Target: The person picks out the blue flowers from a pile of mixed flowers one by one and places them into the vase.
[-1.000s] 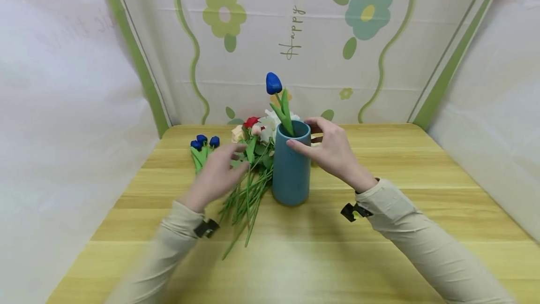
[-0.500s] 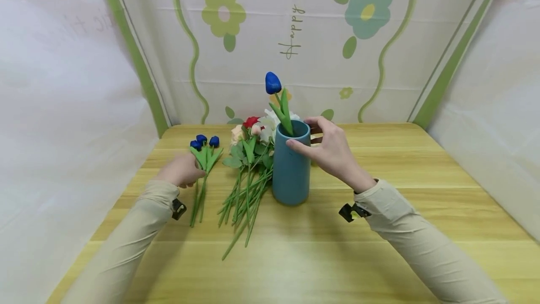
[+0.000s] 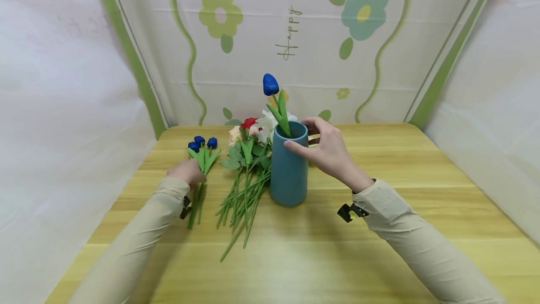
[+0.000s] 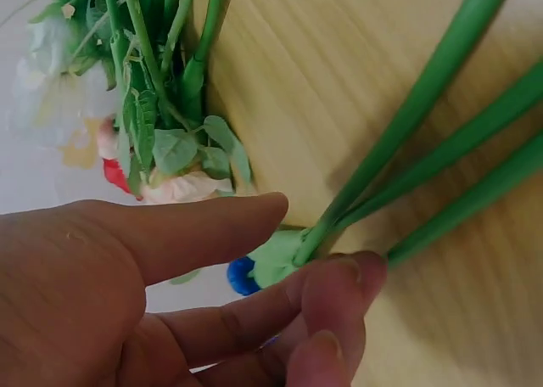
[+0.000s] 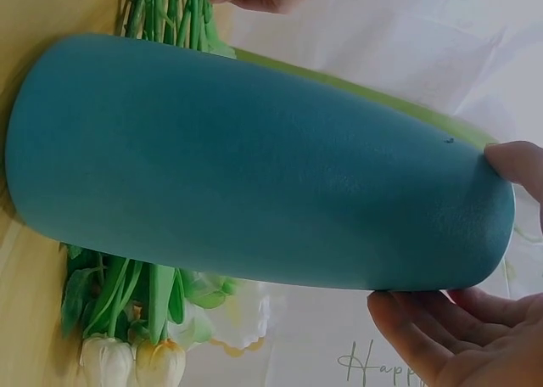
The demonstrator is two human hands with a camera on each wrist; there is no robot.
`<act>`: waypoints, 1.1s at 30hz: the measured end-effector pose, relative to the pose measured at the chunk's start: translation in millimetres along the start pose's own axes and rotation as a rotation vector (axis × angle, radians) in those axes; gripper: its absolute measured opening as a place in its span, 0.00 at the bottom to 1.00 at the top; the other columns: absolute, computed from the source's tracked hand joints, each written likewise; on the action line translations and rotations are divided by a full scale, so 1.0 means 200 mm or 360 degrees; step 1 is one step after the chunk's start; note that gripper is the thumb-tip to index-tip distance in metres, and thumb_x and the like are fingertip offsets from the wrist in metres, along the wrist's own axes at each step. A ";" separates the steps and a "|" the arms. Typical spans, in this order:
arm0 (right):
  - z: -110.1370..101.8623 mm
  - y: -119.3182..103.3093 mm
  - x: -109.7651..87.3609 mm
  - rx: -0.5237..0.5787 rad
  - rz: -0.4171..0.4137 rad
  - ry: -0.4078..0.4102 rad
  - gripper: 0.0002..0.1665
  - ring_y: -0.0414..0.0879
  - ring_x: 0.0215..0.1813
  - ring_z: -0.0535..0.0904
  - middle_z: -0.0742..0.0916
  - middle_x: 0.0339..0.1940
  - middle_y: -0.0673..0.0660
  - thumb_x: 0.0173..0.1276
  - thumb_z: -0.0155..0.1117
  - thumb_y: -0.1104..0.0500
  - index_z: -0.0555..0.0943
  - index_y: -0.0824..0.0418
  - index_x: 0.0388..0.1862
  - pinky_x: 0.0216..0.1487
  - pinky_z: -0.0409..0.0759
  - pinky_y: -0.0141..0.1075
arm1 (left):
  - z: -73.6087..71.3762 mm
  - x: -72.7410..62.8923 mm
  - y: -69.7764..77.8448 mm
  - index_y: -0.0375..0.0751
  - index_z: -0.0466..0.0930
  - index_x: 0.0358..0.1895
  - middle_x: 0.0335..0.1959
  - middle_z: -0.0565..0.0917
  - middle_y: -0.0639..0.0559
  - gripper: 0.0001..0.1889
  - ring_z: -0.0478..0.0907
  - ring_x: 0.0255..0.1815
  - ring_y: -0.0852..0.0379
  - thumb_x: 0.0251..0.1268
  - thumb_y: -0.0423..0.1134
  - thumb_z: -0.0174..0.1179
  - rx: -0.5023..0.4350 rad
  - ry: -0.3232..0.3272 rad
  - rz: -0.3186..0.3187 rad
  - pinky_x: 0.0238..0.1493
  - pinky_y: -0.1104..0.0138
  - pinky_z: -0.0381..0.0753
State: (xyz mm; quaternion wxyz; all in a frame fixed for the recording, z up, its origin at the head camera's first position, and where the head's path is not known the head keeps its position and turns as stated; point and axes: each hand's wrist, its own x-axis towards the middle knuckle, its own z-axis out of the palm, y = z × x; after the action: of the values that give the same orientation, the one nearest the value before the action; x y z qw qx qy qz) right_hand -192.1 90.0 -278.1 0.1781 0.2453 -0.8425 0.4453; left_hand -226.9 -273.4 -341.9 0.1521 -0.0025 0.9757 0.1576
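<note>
A tall blue-green vase (image 3: 289, 168) stands upright on the table. One blue tulip (image 3: 271, 84) with green leaves leans in its mouth. My right hand (image 3: 331, 151) holds the vase near its rim, thumb on the near side and fingers round the right side; the right wrist view shows its fingertips (image 5: 394, 315) against the wall. To the left, several blue tulips (image 3: 212, 142) lie flat. My left hand (image 3: 187, 171) is at their green stems (image 4: 407, 149). In the left wrist view its bent fingers (image 4: 339, 289) touch the stems, with the thumb held apart.
Between the tulips and the vase lies a bunch of red, peach and white flowers (image 3: 249, 124), long stems toward the front. White tulips (image 5: 161, 361) show beside the vase in the right wrist view. A printed cloth (image 3: 253, 60) hangs behind the wooden table (image 3: 358, 247).
My left hand has moved from beside the flower bunch leftward to the lying blue tulips, then slightly along their stems. The right hand has kept its hold on the vase.
</note>
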 end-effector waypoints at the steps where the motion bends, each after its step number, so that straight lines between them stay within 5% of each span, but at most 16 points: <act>1: 0.00 0.00 0.00 -0.0004 -0.0001 0.0001 0.36 0.46 0.46 0.79 0.83 0.47 0.56 0.58 0.75 0.45 0.76 0.65 0.58 0.46 0.81 0.44 | 0.00 0.00 0.00 0.39 0.73 0.20 0.15 0.78 0.47 0.13 0.69 0.13 0.58 0.63 0.37 0.59 -0.0011 -0.0008 -0.0001 0.19 0.65 0.69; 8: 0.01 0.00 0.01 0.0022 -0.0028 -0.0015 0.36 0.45 0.47 0.79 0.83 0.47 0.56 0.58 0.75 0.44 0.76 0.64 0.57 0.46 0.81 0.42 | 0.03 0.02 -0.01 0.32 0.81 0.22 0.14 0.79 0.46 0.09 0.71 0.12 0.58 0.59 0.30 0.63 -0.0112 -0.0028 -0.0023 0.20 0.66 0.70; 21: 0.00 0.02 0.00 0.0040 -0.0036 0.0008 0.35 0.44 0.46 0.79 0.83 0.46 0.56 0.58 0.76 0.45 0.77 0.64 0.56 0.45 0.81 0.43 | 0.03 0.04 -0.01 0.33 0.79 0.24 0.16 0.81 0.45 0.07 0.75 0.13 0.57 0.60 0.31 0.60 -0.0123 -0.0004 -0.0077 0.20 0.64 0.72; 30: 0.01 0.02 0.00 0.0052 -0.0052 0.0030 0.35 0.47 0.47 0.79 0.83 0.47 0.57 0.58 0.76 0.47 0.76 0.66 0.57 0.46 0.81 0.47 | -0.02 0.03 -0.05 0.31 0.78 0.23 0.15 0.80 0.44 0.06 0.73 0.13 0.56 0.55 0.28 0.55 -0.0406 0.0041 0.0025 0.17 0.68 0.72; 33: 0.01 0.02 0.00 0.0040 -0.0043 0.0025 0.36 0.47 0.48 0.79 0.83 0.48 0.57 0.58 0.76 0.46 0.76 0.66 0.58 0.46 0.81 0.46 | -0.04 0.03 -0.05 0.31 0.79 0.25 0.17 0.82 0.44 0.06 0.77 0.16 0.54 0.58 0.29 0.57 -0.0496 0.0074 0.0045 0.22 0.65 0.79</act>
State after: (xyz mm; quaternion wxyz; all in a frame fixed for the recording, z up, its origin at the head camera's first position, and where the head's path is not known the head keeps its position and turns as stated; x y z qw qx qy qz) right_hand -194.0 90.7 -281.3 0.1875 0.2555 -0.8320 0.4553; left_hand -234.5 -285.9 -339.6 0.1251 -0.0158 0.9426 0.3091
